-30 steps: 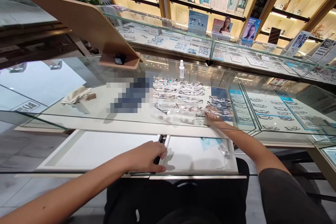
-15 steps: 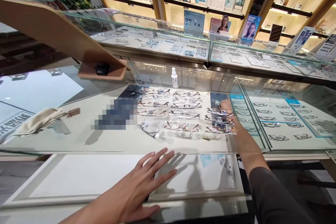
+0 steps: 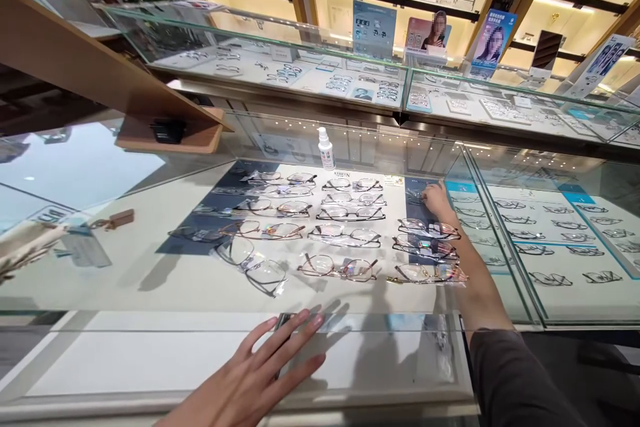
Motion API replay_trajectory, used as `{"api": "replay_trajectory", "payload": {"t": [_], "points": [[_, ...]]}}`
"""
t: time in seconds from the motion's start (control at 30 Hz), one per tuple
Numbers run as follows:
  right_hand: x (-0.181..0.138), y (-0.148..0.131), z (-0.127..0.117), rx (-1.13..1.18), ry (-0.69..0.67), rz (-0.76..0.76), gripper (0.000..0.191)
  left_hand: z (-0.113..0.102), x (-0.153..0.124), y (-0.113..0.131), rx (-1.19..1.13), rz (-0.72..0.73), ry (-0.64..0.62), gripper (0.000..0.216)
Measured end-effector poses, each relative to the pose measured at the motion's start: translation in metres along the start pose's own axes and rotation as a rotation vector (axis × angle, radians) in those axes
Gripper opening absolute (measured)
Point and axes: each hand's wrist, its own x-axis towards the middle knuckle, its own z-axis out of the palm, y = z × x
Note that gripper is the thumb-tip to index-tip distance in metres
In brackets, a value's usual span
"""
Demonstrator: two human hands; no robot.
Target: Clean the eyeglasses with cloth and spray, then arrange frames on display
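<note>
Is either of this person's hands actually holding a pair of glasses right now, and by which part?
The left hand holds nothing; it lies flat, fingers spread, on the drawer's edge. The right hand reaches a far pair of glasses inside the case; whether it grips them cannot be told.

The left hand (image 3: 260, 373), which gripped the front edge of the white pull-out tray (image 3: 150, 360) a second ago, now lies flat with fingers spread on the glass table top (image 3: 125, 280). The right hand (image 3: 436, 200), earlier at the near end of the right-hand column of thin metal-framed glasses (image 3: 425, 247), now reaches deeper inside the case, its fingertips at the farthest pair. The view has moved closer over the table.
</note>
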Motion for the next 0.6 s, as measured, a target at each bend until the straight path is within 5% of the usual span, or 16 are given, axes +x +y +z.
{"api": "replay_trajectory", "payload": {"t": [0.6], "points": [[-0.021,-0.01,0.01,-0.094,0.07,0.055,0.041,0.001,0.013,-0.016,-0.067,0.064,-0.01,0.097]]}}
